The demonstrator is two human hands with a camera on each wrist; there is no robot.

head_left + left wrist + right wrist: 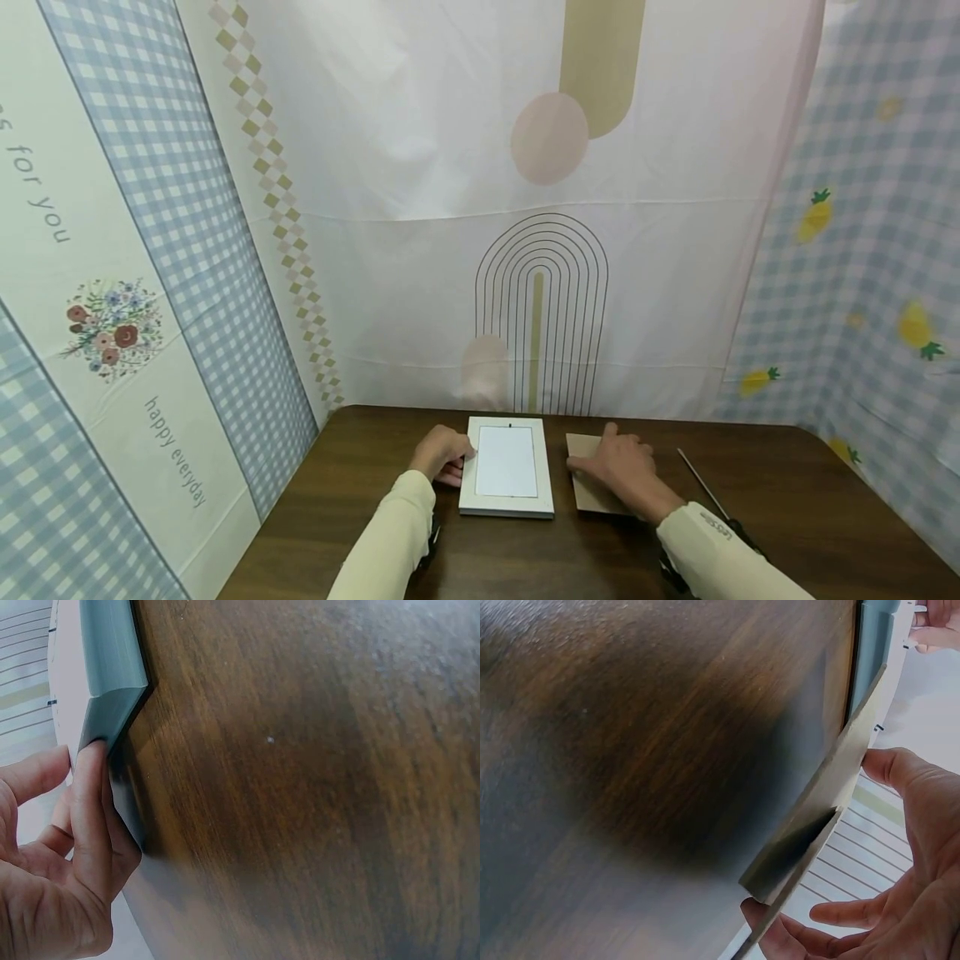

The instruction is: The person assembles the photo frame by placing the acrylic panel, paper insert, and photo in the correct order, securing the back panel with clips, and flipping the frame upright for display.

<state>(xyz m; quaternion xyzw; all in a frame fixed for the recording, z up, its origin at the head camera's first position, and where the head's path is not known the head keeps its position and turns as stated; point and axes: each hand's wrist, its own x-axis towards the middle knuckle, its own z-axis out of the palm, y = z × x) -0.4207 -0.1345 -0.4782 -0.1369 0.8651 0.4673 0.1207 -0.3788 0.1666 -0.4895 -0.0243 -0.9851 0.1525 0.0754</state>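
I am holding the picture frame at its left edge with my left hand, the thumb bearing on the upper face while the fingers are bending in against the outer side, so the gap between them is narrowing to the rim alone. The frame is lying flat on the brown wooden surface, roughly ahead of me, and a pale panel is filling its middle, with a small dark tab showing at the far end.

Just to the right of the frame, my right hand is gripping a brown board with the fingers spread fairly wide: the thumb is touching one edge and a fingertip is pressing near the other. From the right wrist I am seeing two layers of the board parting, a dark gap opening between them; I am not managing to tell whether any of it is resting on the surface.

Farther right, a thin rod is lying at a slant, its near part running beside my right sleeve. Behind everything, a patterned white cloth is hanging.
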